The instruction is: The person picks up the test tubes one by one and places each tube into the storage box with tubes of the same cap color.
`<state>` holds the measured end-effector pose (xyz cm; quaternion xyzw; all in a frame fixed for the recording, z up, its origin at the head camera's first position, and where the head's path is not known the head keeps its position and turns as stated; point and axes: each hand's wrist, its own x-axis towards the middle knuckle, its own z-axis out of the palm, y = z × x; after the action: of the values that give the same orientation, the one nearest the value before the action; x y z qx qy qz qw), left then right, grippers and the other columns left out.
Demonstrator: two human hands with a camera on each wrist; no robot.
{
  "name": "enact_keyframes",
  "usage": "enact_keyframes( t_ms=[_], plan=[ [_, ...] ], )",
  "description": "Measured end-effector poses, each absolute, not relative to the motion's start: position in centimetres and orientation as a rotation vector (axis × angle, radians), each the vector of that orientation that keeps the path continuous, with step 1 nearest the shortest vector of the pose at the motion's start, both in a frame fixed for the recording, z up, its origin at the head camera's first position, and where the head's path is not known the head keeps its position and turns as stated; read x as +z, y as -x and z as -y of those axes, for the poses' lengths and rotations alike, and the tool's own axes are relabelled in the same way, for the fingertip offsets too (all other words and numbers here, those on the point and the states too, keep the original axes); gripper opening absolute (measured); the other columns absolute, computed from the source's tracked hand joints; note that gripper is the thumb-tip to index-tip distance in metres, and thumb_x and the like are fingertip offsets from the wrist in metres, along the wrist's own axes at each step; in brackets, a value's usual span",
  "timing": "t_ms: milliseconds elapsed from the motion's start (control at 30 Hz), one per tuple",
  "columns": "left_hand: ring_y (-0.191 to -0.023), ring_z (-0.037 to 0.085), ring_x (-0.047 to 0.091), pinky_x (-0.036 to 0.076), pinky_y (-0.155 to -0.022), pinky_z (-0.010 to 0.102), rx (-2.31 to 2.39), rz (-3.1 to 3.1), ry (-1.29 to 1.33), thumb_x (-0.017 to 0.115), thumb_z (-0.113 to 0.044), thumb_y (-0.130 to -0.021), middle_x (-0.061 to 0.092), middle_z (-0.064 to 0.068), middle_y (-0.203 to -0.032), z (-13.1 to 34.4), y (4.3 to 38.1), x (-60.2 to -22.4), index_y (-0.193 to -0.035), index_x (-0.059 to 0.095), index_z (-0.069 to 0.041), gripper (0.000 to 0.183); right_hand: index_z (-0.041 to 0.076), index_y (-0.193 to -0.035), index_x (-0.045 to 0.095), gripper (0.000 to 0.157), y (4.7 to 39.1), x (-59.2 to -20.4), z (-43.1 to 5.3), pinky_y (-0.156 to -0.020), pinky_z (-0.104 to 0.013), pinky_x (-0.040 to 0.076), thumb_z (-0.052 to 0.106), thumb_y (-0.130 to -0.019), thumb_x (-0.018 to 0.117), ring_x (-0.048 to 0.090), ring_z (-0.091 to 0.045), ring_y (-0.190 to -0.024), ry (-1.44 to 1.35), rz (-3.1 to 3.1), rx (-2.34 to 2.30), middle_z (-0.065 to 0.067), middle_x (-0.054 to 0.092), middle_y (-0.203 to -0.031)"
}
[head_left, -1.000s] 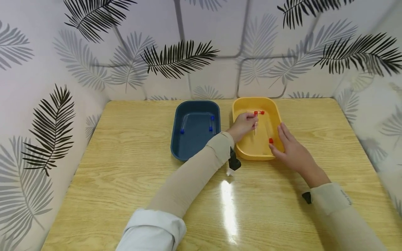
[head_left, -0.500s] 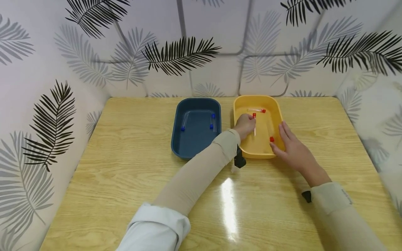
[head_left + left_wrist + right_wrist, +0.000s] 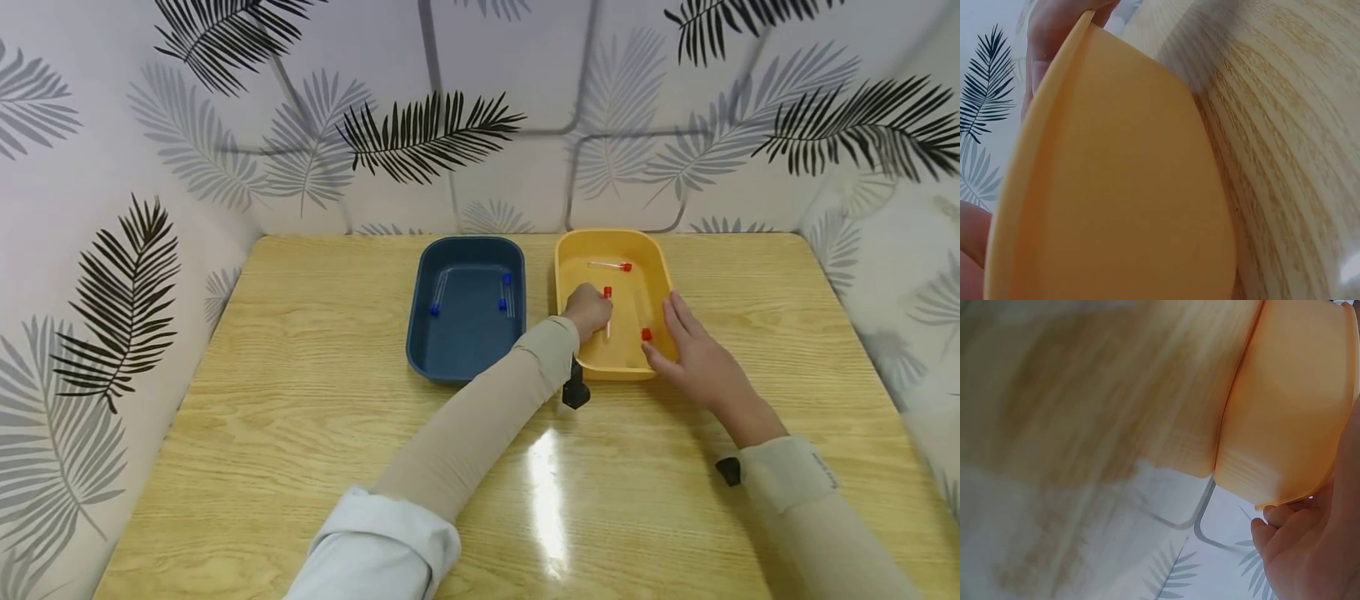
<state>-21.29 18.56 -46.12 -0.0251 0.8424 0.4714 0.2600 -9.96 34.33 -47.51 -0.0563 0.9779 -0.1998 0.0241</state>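
Note:
My left hand [image 3: 588, 308] reaches into the yellow tray [image 3: 652, 375], its fingers curled against a clear test tube with a red cap [image 3: 607, 312]. In the left wrist view the tray's outer wall [image 3: 1122, 156] covers most of that hand and all of the tube. My right hand [image 3: 701, 367] holds the tray's right side near its front corner, fingers along the outer wall and thumb at the rim. The right wrist view has this hand [image 3: 1304, 550] with its bent fingers at the rim. Two more test tubes with red caps [image 3: 626, 267] [image 3: 647, 333] lie in the tray.
A dark blue tray [image 3: 412, 333] stands left of the yellow one, holding several test tubes with blue caps [image 3: 435, 309]. Both stand near the back edge of the wooden table [image 3: 300, 375]. A leaf-patterned wall [image 3: 525, 200] rises behind and at both sides.
My left hand and the red-capped test tube have moved nearer to me within the yellow tray. The hand's fingers have gone lower and more curled. My right hand stays at the tray's side.

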Motion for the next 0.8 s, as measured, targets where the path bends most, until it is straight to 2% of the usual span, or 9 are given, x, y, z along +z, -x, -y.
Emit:
enact_keyframes(
  t_ms=[267,500,600,700,800],
  plan=[
    [-0.048,0.016,0.031,0.028,-0.043,0.025,1.277,-2.256,0.038,0.051,-0.01,-0.094,0.03,0.001,-0.058,-18.44,21.16,-46.01,-0.064,0.038,-0.008,0.033,0.003,-0.148,0.008,0.08,9.92,-47.5,-34.26,-0.103,-0.056,0.025,0.05,-0.094,0.042,0.015,-0.034,-0.138,0.177,-3.027,-0.618,-0.003,-0.004,-0.155],
    [-0.043,0.016,0.031,0.029,-0.041,0.025,1.271,-2.24,0.043,0.05,-0.01,-0.094,0.03,0.001,-0.054,-18.41,21.12,-46.04,-0.062,0.038,-0.009,0.034,0.004,-0.149,0.008,0.079,9.88,-47.51,-34.23,-0.103,-0.056,0.024,0.048,-0.094,0.044,0.014,-0.033,-0.138,0.18,-3.019,-0.644,-0.003,-0.003,-0.155],
    [-0.047,0.017,0.036,0.031,-0.044,0.027,1.274,-2.233,0.046,0.051,-0.011,-0.094,0.035,0.003,-0.058,-18.35,21.0,-45.97,-0.069,0.043,-0.007,0.027,0.004,-0.149,0.008,0.08,9.85,-47.46,-34.23,-0.103,-0.056,0.024,0.05,-0.094,0.043,0.013,-0.033,-0.138,0.186,-3.018,-0.647,-0.005,-0.003,-0.155],
    [-0.058,0.016,0.045,0.038,-0.051,0.027,1.272,-2.267,0.048,0.054,-0.014,-0.094,0.046,0.003,-0.07,-18.34,20.79,-45.85,-0.083,0.053,-0.004,0.015,0.003,-0.148,0.009,0.08,9.86,-47.42,-34.23,-0.103,-0.055,0.024,0.053,-0.094,0.041,0.013,-0.033,-0.139,0.192,-3.022,-0.65,-0.005,-0.002,-0.155],
    [-0.069,0.015,0.05,0.044,-0.061,0.026,1.27,-2.3,0.037,0.056,-0.017,-0.093,0.055,0.003,-0.084,-18.35,20.61,-45.73,-0.099,0.059,-0.002,0.016,0.004,-0.149,0.008,0.081,9.9,-47.4,-34.23,-0.104,-0.055,0.024,0.053,-0.094,0.041,0.013,-0.033,-0.139,0.195,-3.022,-0.646,-0.006,-0.002,-0.155]
  ],
)
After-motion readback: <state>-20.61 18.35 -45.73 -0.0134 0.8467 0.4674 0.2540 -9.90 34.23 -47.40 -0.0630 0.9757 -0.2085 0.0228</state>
